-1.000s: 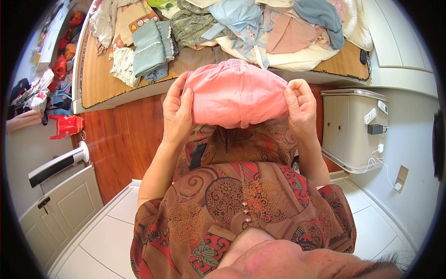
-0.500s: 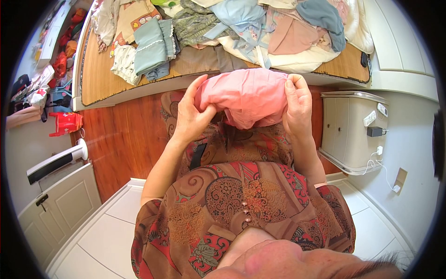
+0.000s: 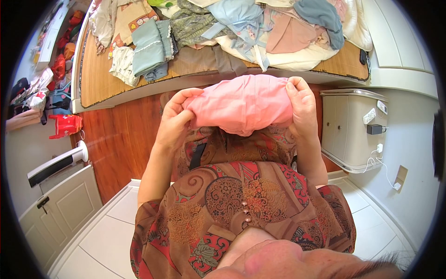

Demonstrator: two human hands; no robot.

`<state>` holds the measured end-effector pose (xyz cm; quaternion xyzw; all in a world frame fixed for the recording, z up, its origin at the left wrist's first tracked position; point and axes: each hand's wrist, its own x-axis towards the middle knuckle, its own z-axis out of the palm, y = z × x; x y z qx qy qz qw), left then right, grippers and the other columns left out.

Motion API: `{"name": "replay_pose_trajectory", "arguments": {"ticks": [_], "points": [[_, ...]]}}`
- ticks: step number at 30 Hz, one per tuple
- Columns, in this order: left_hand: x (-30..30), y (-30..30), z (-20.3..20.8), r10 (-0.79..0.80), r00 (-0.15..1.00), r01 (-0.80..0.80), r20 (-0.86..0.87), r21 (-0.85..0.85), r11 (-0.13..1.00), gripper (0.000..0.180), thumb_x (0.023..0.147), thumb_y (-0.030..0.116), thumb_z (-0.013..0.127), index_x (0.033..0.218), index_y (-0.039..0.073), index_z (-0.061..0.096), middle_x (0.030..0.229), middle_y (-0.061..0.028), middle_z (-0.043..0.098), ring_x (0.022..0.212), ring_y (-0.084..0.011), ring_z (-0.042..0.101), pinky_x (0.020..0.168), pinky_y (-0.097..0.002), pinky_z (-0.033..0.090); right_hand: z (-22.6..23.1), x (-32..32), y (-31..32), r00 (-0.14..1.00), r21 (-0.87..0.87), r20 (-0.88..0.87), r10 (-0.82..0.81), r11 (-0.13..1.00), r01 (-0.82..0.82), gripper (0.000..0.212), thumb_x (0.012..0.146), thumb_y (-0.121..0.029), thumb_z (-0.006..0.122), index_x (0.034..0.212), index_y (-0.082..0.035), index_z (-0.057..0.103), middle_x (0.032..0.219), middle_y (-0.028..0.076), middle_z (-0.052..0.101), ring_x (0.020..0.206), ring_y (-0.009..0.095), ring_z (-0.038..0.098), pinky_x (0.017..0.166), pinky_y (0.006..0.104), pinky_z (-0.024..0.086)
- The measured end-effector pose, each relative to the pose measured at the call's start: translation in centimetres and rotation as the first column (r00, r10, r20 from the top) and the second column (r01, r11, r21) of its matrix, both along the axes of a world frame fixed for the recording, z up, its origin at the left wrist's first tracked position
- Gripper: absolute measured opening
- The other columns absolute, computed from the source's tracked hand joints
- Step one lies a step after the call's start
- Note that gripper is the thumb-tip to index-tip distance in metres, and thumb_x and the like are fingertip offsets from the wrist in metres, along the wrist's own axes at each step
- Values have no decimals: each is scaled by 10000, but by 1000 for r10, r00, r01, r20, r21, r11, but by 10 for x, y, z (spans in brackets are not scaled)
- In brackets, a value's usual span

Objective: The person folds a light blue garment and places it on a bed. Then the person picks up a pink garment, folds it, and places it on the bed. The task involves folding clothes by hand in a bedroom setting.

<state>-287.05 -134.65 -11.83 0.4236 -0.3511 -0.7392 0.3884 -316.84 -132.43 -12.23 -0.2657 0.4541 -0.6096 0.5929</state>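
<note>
A pink cloth item [image 3: 244, 103], gathered and rounded in shape, is stretched between both my hands above my lap. Its exact kind does not show. My left hand [image 3: 174, 116] pinches its left end between thumb and fingers. At the other end, my right hand [image 3: 302, 102] grips the fabric, the thumb pressed on top near the upper corner. The cloth hangs in front of the bed's near edge, apart from the clothes lying there. Its underside is hidden.
Ahead is a bed with a tan mat [image 3: 95, 86], bearing a folded grey-green garment [image 3: 147, 49], a blue garment [image 3: 238, 18], a dusty-pink garment [image 3: 289, 36] and others. A cream cabinet [image 3: 346, 128] stands right; a red bag [image 3: 66, 125] and white tower-shaped appliance [image 3: 58, 165] are left.
My left hand has moved left and slightly down, drawing the pink cloth wider. The right hand has shifted a little to the right, keeping its grip.
</note>
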Motion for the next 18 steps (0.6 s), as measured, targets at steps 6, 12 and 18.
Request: {"name": "replay_pose_trajectory", "arguments": {"ticks": [6,12,18], "points": [[-6,25,39,-24,993,29,119,-45,999,383,925,55,639,1299,1,571,1005,-2,641,802,-36,591,663,-194,476,21,-1,20,989,56,29,146,987,-148,94,1008,-63,570,1099,-54,547,885,19,651,779,40,592,694,212,475],[17,51,66,-200,931,195,304,50,980,215,964,17,590,1158,-28,671,587,134,435,514,32,332,488,-176,269,48,-18,44,880,103,-287,378,926,-364,307,926,9,560,1231,-8,578,976,12,673,824,43,607,744,186,467],[30,50,72,-402,834,342,379,217,914,262,872,-10,628,1118,-68,696,580,104,463,541,12,395,507,-194,324,51,-24,46,338,235,-470,815,485,-842,402,845,3,586,1244,-28,623,595,49,540,504,120,491,514,286,421]]}}
